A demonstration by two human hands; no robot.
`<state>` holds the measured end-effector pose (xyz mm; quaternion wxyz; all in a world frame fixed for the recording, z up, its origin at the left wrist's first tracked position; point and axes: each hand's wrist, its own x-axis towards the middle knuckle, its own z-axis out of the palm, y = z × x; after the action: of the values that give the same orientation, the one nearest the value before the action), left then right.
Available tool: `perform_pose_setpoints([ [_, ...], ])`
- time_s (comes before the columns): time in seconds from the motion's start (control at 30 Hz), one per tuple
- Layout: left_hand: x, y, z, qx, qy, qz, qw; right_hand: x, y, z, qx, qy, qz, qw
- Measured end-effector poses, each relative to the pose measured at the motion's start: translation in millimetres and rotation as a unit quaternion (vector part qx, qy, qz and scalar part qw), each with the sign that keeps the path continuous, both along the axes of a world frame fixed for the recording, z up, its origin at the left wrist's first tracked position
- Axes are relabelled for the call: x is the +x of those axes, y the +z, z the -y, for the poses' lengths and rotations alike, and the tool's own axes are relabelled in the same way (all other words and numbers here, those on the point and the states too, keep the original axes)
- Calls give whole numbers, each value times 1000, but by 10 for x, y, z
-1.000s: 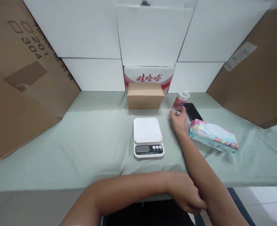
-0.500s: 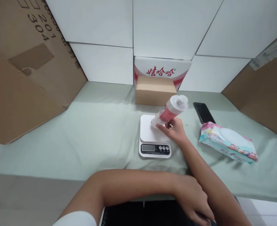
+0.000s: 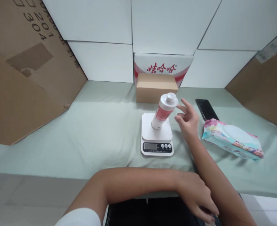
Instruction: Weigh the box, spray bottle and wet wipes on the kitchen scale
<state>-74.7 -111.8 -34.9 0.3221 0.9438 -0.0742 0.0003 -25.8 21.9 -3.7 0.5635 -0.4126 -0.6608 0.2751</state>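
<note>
A white bottle with a pink-red label (image 3: 164, 112) stands by itself on the white platform of a digital kitchen scale (image 3: 157, 134). Just right of the bottle, apart from it, my right hand (image 3: 187, 119) is open, with thumb and fingers spread and nothing in them. My left arm crosses in front of me along the table's near edge. At its end my left hand (image 3: 197, 196) is loosely closed beside my right forearm, and no object shows in it. The scale's display (image 3: 150, 146) is too faint to read.
Behind the scale, a small brown carton (image 3: 156, 91) sits before a white-and-red box (image 3: 162, 64). To the right lie a black phone (image 3: 207, 110) and a pack of wet wipes (image 3: 232, 138). Large cardboard sheets (image 3: 32, 94) flank the green-covered table (image 3: 100, 131).
My right hand has let go of the bottle and drawn back to the right, its fingers spreading. The bottle, tilted before, now stands on the scale. My left hand stays by my right forearm.
</note>
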Motion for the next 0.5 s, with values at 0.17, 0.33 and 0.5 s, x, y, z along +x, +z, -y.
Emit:
perform_pose_setpoints([
  [0.17,-25,34,0,11,1,-6,1000,19,-35,2,16,-16,-22,1000],
  [0.33,-40,70,-2,26,-6,-21,999,-157,-84,71,-23,83,55,995],
  [0.5,-44,60,8,23,0,-23,999,-246,-118,95,-49,116,84,988],
])
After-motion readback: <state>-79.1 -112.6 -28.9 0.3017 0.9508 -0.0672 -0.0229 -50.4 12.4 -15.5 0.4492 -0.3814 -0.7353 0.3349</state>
